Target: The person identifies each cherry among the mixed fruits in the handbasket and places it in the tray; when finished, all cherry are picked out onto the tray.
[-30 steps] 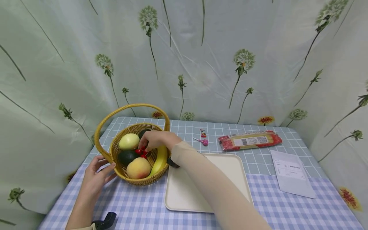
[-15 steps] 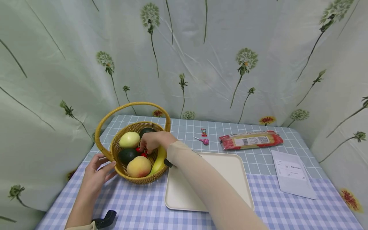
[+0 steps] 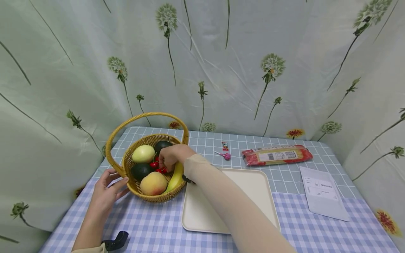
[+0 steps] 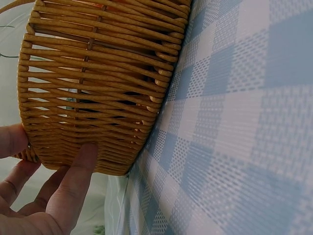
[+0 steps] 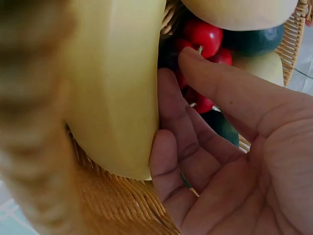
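- At the 8 o'clock edge of the wicker basket (image 3: 152, 199), a person's left grip (image 3: 104, 191) holds the side by the handle's (image 3: 155, 114) foot, thumb and fingers bent about the weave, apparently to keep it from shifting.
- In the basket's middle, red cherries (image 3: 154, 164) nestle among larger fruit: a peach (image 3: 153, 183) at 6 o'clock, a banana (image 3: 176, 177) at 4, a dark green fruit (image 3: 140, 171) at 9, a second dark fruit (image 3: 162, 144) at 1, and a pale green fruit (image 3: 143, 154) between 10 and 11.
- Over the 3 o'clock rim, the right grip (image 3: 172, 155) dips down to the cherries, thumb and fingertips drawn near each other, a narrow reach that the crowded basket seems to demand. Whether it pinches one cannot be told; the digits mask the spot.
- At 4 o'clock from the basket, a cream tray (image 3: 196, 214) rests just beside it on the cloth-covered desk (image 3: 152, 225), seemingly placed for easy reach; the right sleeve (image 3: 227, 196) hides part of it.
- Farther toward 3 o'clock, a lollipop (image 3: 226, 156) and a red-ended packet (image 3: 277, 155) lie on the desk, the packet's print too small to read.
- Up close from the left wrist, the contents behind the wicker are indistinct.
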A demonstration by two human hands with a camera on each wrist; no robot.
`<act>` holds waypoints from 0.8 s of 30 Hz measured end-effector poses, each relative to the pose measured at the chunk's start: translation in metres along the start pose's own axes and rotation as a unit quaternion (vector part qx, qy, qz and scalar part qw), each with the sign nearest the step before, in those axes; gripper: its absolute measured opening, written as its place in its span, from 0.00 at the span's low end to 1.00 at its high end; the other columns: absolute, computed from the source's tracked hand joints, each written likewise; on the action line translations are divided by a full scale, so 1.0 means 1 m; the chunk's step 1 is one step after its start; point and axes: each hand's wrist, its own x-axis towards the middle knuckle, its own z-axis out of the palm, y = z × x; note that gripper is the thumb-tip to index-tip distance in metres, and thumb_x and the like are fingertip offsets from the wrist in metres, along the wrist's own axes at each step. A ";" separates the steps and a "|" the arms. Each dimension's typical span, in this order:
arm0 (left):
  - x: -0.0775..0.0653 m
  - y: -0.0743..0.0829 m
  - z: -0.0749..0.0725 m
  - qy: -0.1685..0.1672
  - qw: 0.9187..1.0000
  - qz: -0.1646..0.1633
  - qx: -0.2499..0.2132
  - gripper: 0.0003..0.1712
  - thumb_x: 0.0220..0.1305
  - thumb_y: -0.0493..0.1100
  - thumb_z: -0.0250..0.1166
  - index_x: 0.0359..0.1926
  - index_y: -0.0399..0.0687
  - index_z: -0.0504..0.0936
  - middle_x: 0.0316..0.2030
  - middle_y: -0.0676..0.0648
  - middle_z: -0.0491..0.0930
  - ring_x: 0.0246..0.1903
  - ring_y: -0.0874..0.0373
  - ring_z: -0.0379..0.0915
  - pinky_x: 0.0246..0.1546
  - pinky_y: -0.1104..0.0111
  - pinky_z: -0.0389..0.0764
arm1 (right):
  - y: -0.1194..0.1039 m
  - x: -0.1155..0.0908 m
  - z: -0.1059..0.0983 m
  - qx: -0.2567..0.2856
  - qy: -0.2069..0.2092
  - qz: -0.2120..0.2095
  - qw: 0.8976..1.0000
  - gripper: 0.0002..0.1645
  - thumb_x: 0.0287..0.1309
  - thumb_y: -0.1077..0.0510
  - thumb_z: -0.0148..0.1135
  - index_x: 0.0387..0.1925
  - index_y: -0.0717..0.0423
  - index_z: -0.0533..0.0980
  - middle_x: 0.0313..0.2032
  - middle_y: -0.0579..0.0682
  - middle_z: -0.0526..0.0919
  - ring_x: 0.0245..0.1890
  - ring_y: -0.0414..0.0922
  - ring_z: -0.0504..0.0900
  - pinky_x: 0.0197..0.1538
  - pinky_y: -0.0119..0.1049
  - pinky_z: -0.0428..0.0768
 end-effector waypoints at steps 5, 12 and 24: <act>-0.001 0.001 0.001 0.000 1.000 0.000 0.002 0.22 0.77 0.37 0.65 0.65 0.50 0.69 0.71 0.40 0.65 0.45 0.72 0.78 0.44 0.74 0.89 | -0.001 0.000 0.000 0.012 -0.020 0.010 1.000 0.11 0.67 0.59 0.73 0.49 0.43 0.85 0.35 0.40 0.83 0.37 0.37 0.79 0.36 0.29 0.80; -0.002 0.002 0.001 0.004 1.000 0.002 0.002 0.22 0.77 0.37 0.65 0.65 0.49 0.68 0.70 0.41 0.66 0.44 0.73 0.78 0.44 0.74 0.89 | -0.004 0.000 -0.002 0.012 -0.037 0.007 0.999 0.08 0.66 0.58 0.75 0.45 0.47 0.85 0.37 0.40 0.86 0.39 0.37 0.84 0.41 0.29 0.83; -0.002 0.001 0.000 -0.006 1.000 0.002 -0.003 0.21 0.77 0.38 0.65 0.64 0.49 0.68 0.68 0.42 0.66 0.44 0.72 0.79 0.45 0.74 0.89 | -0.014 0.001 -0.003 -0.036 -0.017 0.042 0.998 0.12 0.59 0.56 0.81 0.27 0.41 0.83 0.29 0.41 0.89 0.33 0.36 0.88 0.34 0.26 0.83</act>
